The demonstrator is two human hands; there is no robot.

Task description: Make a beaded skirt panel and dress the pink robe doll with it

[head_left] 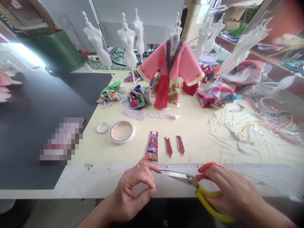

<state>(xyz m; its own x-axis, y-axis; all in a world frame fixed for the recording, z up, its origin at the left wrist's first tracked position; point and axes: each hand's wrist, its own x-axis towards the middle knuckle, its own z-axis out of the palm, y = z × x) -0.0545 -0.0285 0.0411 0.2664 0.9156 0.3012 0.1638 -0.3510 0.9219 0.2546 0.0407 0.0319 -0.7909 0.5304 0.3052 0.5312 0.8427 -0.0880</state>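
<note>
Scissors (190, 179): gripped in the right hand (231, 186), red and yellow handles, blades pointing left. Tip's right up by the left hand's fingers, can't tell from here if they're touching.
Left hand (125, 190): thumb and index pinched together, looks like on a tiny pale sliver (156, 190), just below the scissors' tip. Another finger sticks out over the strip's low end.
Strip (152, 145): patterned, beaded edges, flat on the table just past the left hand.
Tabs (168, 148): two little red ones right of the strip, beyond the scissors, neither hand on them.
Ruler (185, 166): lying just behind the blades.
Gown (156, 60): pink, on a stand, well back from both hands.
</note>
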